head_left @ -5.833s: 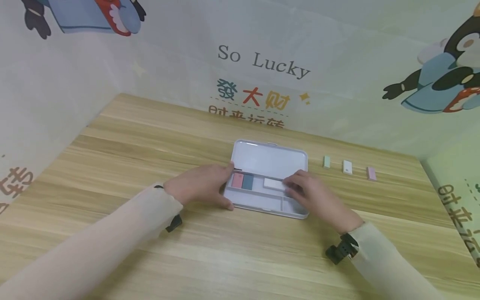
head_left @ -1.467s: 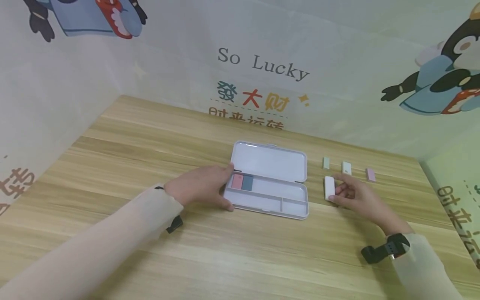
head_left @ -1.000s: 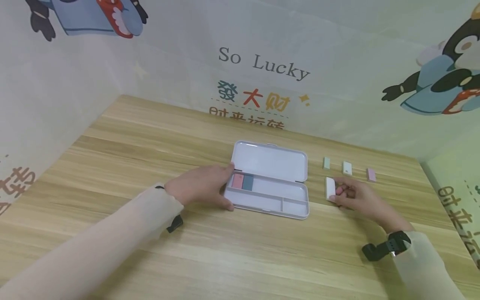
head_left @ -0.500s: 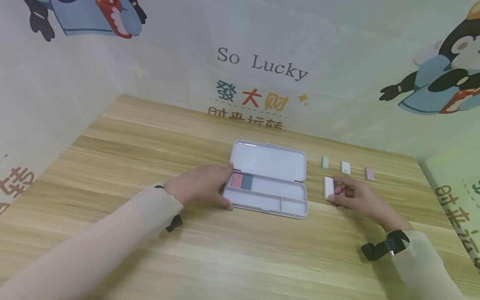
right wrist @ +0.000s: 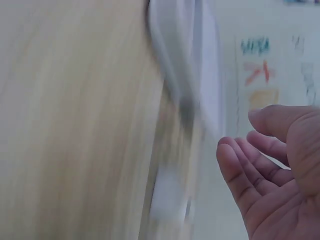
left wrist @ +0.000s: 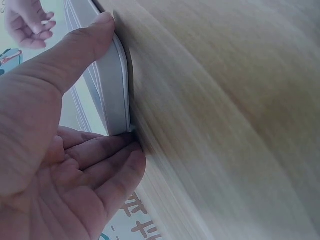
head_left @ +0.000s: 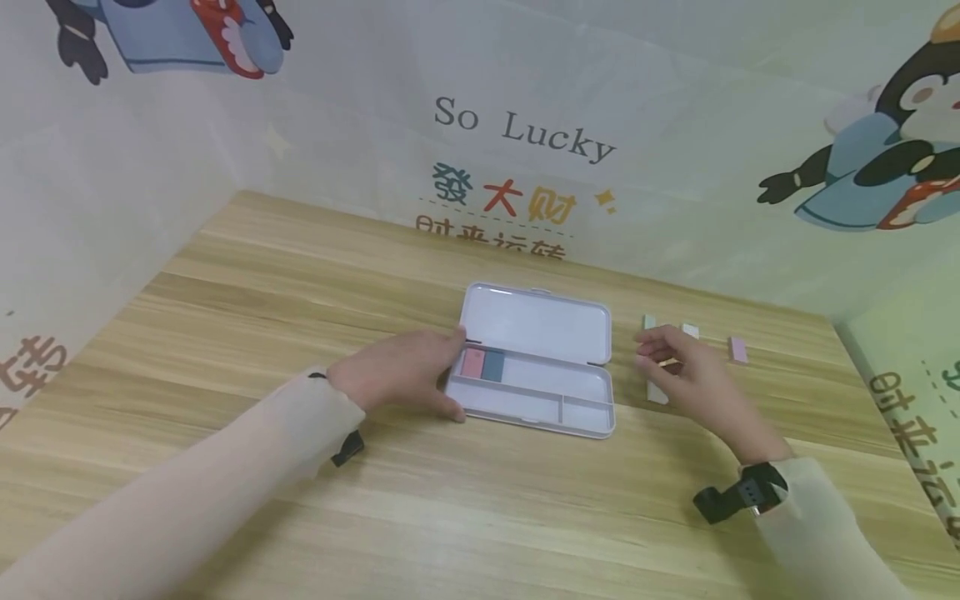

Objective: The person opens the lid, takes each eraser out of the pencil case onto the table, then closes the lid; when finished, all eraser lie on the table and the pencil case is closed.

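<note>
An open white pencil case (head_left: pixel 536 325) lies with its lid folded back. At its left end my left hand (head_left: pixel 401 371) grips it, thumb at the front edge and fingers at the back corner; the left wrist view shows thumb and fingers spanning the case's end (left wrist: pixel 116 85). Inside, a pink eraser (head_left: pixel 473 363) and a blue eraser (head_left: pixel 493 366) stand side by side in the back compartment. My right hand (head_left: pixel 693 379) hovers, fingers loosely bent and holding nothing, over a longer white eraser (head_left: pixel 657 395), which it partly hides.
Behind the right hand lie a small green eraser (head_left: pixel 648 321) and a small white eraser (head_left: pixel 691 331), both partly covered. A mauve eraser (head_left: pixel 738 349) lies to their right. A printed cloth (head_left: pixel 337 142) stands along the wooden table's (head_left: pixel 300 275) back edge.
The right hand took the long white eraser out of the case and set it on the table to the right. It has since let go and lifted leftward. The left hand stays put.
</note>
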Motion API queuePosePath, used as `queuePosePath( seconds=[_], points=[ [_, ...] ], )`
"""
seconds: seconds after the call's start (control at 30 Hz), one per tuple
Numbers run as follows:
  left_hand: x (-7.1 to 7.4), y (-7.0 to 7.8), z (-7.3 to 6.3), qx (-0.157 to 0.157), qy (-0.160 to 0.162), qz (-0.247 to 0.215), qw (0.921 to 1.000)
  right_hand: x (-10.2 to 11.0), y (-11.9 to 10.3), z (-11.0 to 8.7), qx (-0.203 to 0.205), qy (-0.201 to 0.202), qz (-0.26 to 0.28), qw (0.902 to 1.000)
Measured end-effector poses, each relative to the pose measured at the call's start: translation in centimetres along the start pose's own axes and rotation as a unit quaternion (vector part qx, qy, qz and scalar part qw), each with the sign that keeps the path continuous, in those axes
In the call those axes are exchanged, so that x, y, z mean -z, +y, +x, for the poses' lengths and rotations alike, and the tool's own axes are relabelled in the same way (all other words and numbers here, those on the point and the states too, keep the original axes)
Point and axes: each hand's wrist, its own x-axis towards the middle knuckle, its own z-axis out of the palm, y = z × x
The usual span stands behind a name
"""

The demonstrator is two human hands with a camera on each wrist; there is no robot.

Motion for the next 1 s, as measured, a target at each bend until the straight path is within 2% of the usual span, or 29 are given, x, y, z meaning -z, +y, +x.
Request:
queuePosePath(
  seconds=[0.27,0.57,0.7,0.87,1.0],
  points=[
    [-0.2,-0.1,0.2,0.0,0.002,-0.007,1.0,-4.1,-4.7,1.9,0.079,-0.082,0.048,0.9923],
    [0.1,0.0,0.1,0.004,0.0,-0.01,0.9999,-6.7,-6.7,3.5,0.088,-0.142,0.047,0.9849],
    [0.0,-0.1,0.1,0.001,-0.002,-0.013,0.9999,-7.5,-7.0,3.9,0.092,-0.151,0.048,0.9831],
    [-0.1,-0.3,0.0,0.0,0.004,-0.014,0.9999,-8.0,-7.5,4.4,0.108,-0.146,0.012,0.9833],
    [-0.1,-0.4,0.0,-0.006,0.011,-0.013,0.9998,-8.1,-7.8,4.5,0.101,-0.147,-0.008,0.9839]
  ],
)
